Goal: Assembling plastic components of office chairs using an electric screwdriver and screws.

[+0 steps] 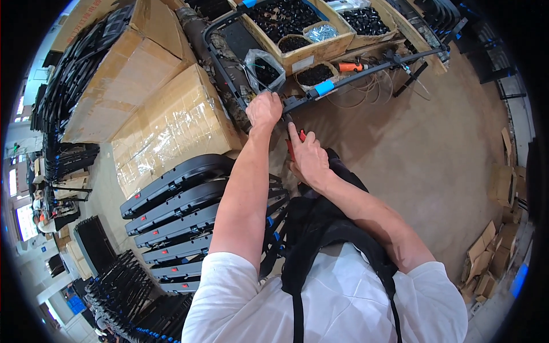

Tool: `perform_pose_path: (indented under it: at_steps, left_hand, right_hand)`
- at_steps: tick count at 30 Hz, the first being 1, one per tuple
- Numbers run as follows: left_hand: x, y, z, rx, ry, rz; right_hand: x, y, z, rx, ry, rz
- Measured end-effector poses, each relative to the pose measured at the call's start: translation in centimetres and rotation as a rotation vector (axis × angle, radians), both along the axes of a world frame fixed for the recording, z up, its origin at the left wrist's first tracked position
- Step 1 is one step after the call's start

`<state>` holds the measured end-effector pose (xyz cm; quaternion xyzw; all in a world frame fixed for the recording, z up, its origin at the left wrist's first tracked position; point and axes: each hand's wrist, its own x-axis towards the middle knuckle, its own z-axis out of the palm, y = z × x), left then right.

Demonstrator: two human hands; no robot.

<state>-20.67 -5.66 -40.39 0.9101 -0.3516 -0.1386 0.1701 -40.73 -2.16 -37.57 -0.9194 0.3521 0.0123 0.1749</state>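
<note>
Above, the left hand [264, 110] closes its grip on the black frame [343, 82], steadying it at twelve o'clock, so the right hand [307, 157], clasping a red-handled tool [290, 147], meets the joint.

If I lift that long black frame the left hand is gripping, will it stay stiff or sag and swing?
The black frame looks like rigid tubing, so it probably won't sag. It is long and the left hand grips it near one bend, so the far end may swing. Cables hanging under it could snag.

A white short-sleeved shirt [337, 297] under black apron straps [297, 268], arms bare.
</note>
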Motion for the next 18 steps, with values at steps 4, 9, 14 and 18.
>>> perform_pose_path:
  at_steps: [4,9,14,18]
  left_hand:
    - [-0.1,-0.2,-0.2,-0.007,-0.016,0.014]
    - [0.1,-0.3,-0.5,0.067,0.003,0.037]
    - [-0.1,-0.1,-0.2,0.027,-0.04,0.065]
    - [-0.8,-1.1,-0.3,0.044,-0.034,0.058]
  right_hand:
    - [0.5,-0.7,0.9,0.092,0.049,-0.009]
    - [1.0,-1.9,2.9,0.18,0.005,-0.026]
    - [-0.6,-4.2,1.9,0.6,-0.092,-0.128]
    - [-2.8,-6.4,-7.6,1.36,-0.746,-0.106]
